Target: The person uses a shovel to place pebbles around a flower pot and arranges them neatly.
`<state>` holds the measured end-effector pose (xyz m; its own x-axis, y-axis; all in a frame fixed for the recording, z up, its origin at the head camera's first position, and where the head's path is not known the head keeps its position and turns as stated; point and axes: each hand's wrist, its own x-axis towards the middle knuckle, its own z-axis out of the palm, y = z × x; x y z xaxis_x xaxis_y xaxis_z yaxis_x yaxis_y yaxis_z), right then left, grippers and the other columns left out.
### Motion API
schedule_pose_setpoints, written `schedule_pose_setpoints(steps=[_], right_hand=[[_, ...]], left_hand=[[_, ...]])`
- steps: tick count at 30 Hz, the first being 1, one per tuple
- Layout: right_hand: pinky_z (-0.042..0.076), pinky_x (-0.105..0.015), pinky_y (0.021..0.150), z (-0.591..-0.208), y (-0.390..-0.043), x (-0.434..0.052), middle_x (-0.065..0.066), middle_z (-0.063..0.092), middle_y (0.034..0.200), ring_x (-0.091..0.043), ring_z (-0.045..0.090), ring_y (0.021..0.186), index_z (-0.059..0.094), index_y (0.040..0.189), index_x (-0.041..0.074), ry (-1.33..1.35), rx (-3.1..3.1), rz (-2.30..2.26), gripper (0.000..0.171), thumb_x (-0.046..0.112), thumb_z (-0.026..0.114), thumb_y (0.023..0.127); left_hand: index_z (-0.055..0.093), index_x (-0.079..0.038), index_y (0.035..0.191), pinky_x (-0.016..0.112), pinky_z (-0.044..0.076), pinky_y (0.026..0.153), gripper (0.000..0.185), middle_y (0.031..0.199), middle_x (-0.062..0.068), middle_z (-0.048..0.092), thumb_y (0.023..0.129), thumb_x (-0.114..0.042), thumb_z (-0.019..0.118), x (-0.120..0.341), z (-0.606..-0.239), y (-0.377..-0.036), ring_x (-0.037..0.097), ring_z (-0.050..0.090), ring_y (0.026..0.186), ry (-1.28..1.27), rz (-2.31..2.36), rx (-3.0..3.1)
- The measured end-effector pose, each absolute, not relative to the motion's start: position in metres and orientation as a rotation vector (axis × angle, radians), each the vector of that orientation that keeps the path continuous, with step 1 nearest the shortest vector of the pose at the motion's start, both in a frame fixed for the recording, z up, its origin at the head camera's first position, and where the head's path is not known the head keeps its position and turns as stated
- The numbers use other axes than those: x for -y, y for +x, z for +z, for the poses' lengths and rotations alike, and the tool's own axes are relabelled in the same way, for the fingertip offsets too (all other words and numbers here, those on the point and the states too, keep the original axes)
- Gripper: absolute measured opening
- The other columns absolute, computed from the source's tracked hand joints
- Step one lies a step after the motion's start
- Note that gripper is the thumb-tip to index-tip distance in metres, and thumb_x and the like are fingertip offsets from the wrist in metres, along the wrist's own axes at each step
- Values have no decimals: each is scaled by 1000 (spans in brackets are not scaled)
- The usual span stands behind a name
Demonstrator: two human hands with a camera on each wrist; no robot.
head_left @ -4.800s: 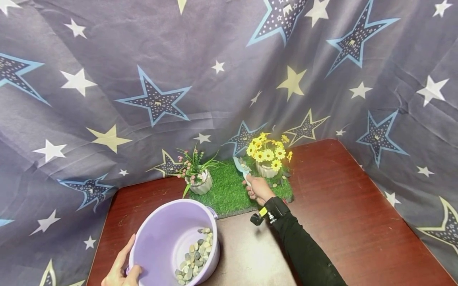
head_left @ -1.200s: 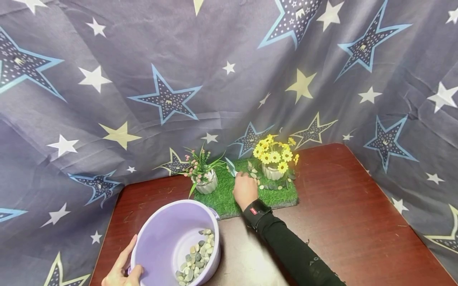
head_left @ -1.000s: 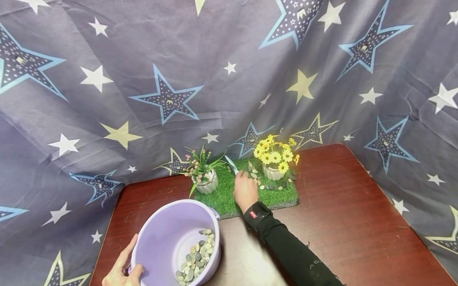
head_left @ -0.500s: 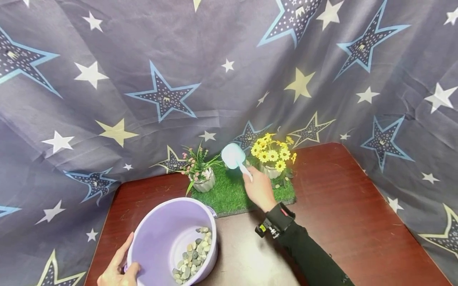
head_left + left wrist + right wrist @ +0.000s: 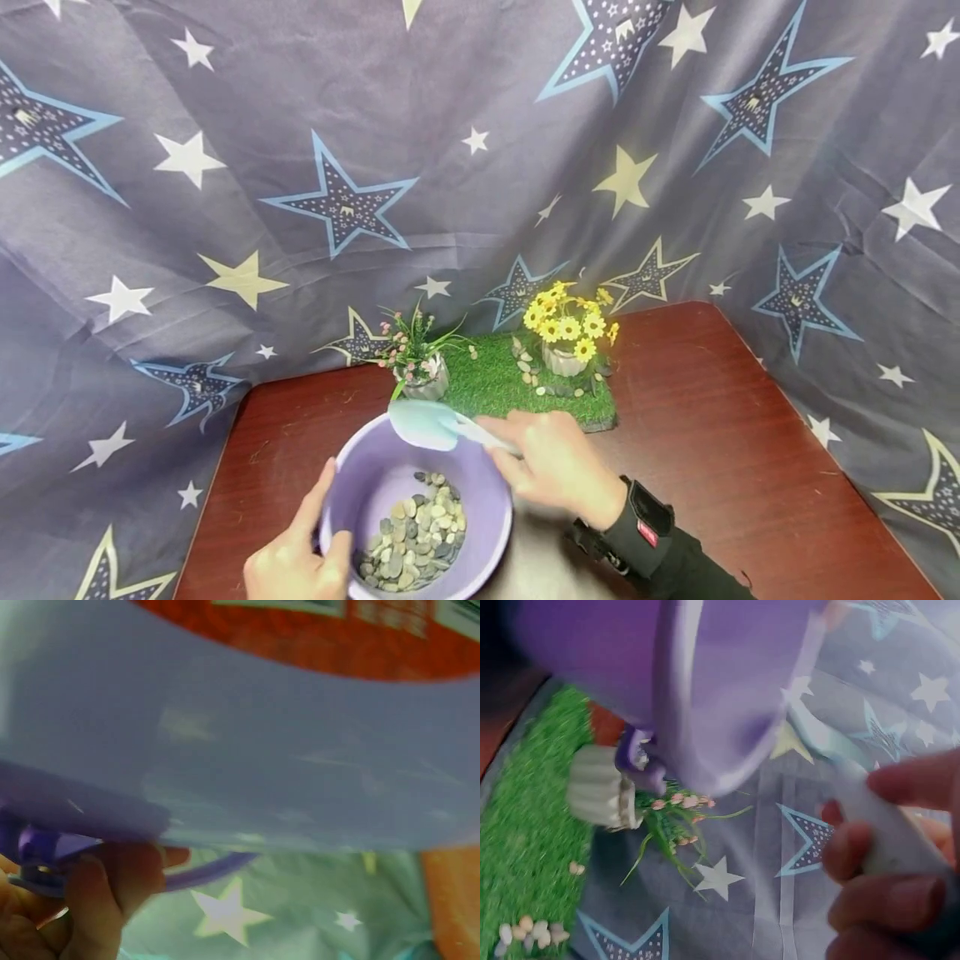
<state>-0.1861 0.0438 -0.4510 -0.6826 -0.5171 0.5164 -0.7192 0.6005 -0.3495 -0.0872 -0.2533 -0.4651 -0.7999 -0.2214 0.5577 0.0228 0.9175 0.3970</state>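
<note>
My left hand (image 5: 300,542) grips the rim of a purple bucket (image 5: 495,533), thumb inside and fingers along the outer wall. Grey and tan pebbles (image 5: 420,533) lie in the bucket's bottom. In the left wrist view, the fingers (image 5: 112,892) are beside the bucket's handle (image 5: 202,871). My right hand (image 5: 566,458) holds a small pale-blue shovel (image 5: 423,423) by its white handle. The blade is over the bucket's far rim, blurred. In the right wrist view, fingers (image 5: 892,900) curl round the shovel's handle (image 5: 877,817); whether the blade carries anything cannot be seen.
Behind the bucket lies a green turf mat (image 5: 487,375). On it stand a pot of pink flowers (image 5: 423,379) at left and a pot of yellow flowers (image 5: 564,358) at right, with pebbles (image 5: 528,371) around the latter. A star-patterned curtain (image 5: 450,192) surrounds the brown table (image 5: 697,400).
The shovel has moved from the turf mat back to the bucket in my right hand. My left hand has shifted the bucket rightward and its tilt has changed. Some pebbles now lie near the pink flowers.
</note>
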Motion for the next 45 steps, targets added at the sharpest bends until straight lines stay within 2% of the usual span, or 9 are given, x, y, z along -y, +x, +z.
schedule_pose_setpoints(steps=[5,12,18,20,24,28,32,37,45], right_hand=[[30,-22,46,-469,-178,-42,6,59,72,-5,35,48,75,123,19,1006,2519,398,34,29,74,90],[31,-26,46,-499,-173,-25,4,56,71,-10,42,49,70,103,17,1031,2469,170,22,24,77,83],[34,-26,49,-518,-170,-19,4,58,77,-10,45,55,72,108,17,1073,2466,145,30,20,77,79],[35,-27,49,-520,-169,-21,4,58,77,-11,47,55,72,107,17,1102,2474,148,30,18,78,78],[37,-29,48,-517,-165,-28,4,55,69,-13,48,52,65,92,17,1153,2526,181,20,16,78,76],[44,-28,51,-507,-165,-32,6,55,64,-10,48,52,62,82,16,1189,2662,324,11,15,73,85],[48,-28,57,-498,-167,-38,8,52,62,-6,47,54,60,75,18,1197,2817,471,20,16,71,91],[45,-27,58,-490,-167,-46,10,46,61,-5,43,55,57,70,19,1172,2962,580,26,18,70,93],[41,-21,52,-491,-170,-56,14,48,57,0,44,48,72,78,15,1048,3088,1073,24,22,64,100]], left_hand=[[70,-19,135,35,23,40,73,44,5,46,63,-22,60,229,-463,-87,11,24,44,-62,-390,2358],[74,-13,128,35,24,39,69,57,7,62,65,-24,49,199,-463,-85,22,33,44,-223,-365,2170],[75,-2,119,28,23,38,63,62,7,65,65,-17,46,172,-444,-81,19,42,44,-352,-332,2065],[75,0,116,26,20,38,61,60,7,61,65,-16,45,166,-437,-81,15,36,44,-365,-322,2033],[76,-2,112,25,17,38,58,59,5,58,65,-15,44,160,-429,-80,9,29,44,-381,-320,2008],[78,-4,113,23,14,39,57,58,3,58,68,-14,44,157,-435,-84,6,23,46,-407,-318,1968],[79,-6,116,23,14,39,58,62,5,65,70,-15,44,158,-449,-87,9,26,44,-390,-323,1957],[79,-8,118,24,17,38,60,68,8,71,70,-17,44,161,-458,-87,14,34,42,-386,-315,1969],[78,-4,112,22,12,39,57,57,4,58,67,-13,43,156,-436,-86,6,24,44,-401,-316,1959]])
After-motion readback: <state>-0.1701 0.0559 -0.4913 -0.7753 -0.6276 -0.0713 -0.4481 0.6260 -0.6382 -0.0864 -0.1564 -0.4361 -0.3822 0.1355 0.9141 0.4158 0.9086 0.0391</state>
